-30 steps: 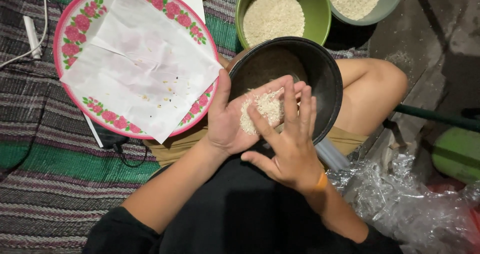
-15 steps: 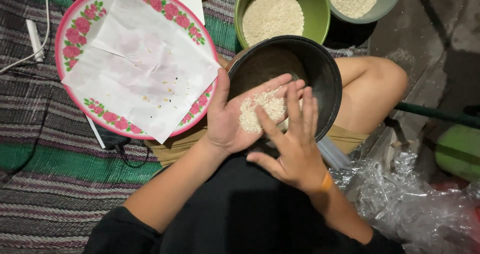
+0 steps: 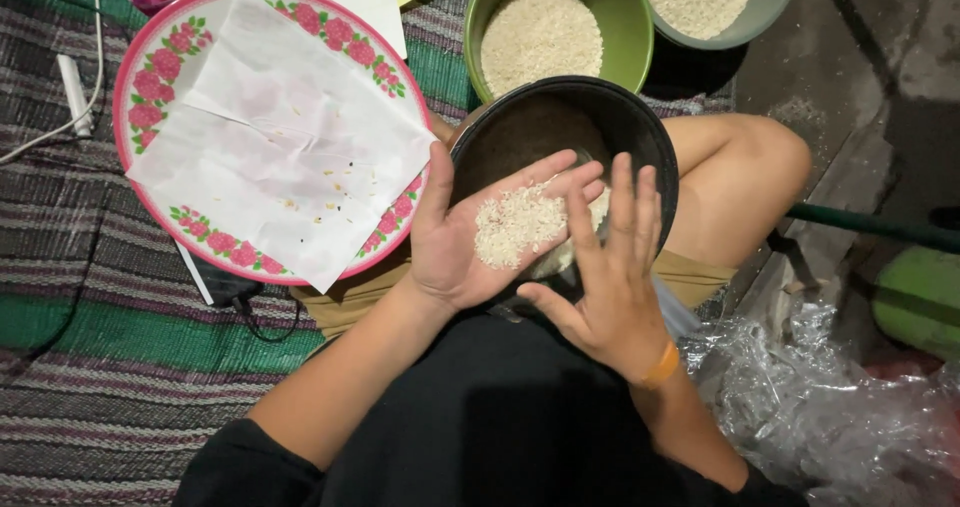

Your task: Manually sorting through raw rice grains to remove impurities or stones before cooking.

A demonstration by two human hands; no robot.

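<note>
While seated on striped woven mat (image 3: pixel 90 367), viewed from above. White cable (image 3: pixel 75 97) at mat's left edge. Round pink-flowered tray (image 3: pixel 150 87) toward upper left of mat, carrying creased white paper (image 3: pixel 270 157) with a few dark specks and husks on it. Dark flat object (image 3: pixel 215 285) just under tray's lower rim. Left hand (image 3: pixel 470 237) palm up, fingers (image 3: pixel 545 179) held together and slightly cupped, over near rim of black bowl (image 3: pixel 620 127); small heap of white rice (image 3: pixel 515 227) lying in that palm. Right hand (image 3: pixel 610 277) just beside, palm down, fingers (image 3: pixel 622 202) spread, fingertips over rice, contact not resolvable; orange band at wrist. Black bowl resting in lap against bent knee. Green bowl (image 3: pixel 610 7) of rice just beyond black bowl, touching. Pale bowl (image 3: pixel 760 17) of rice further right, at top edge. Crumpled clear plastic (image 3: pixel 830 407) at lower right. Green rounded object (image 3: pixel 920 297) at far right edge.
</note>
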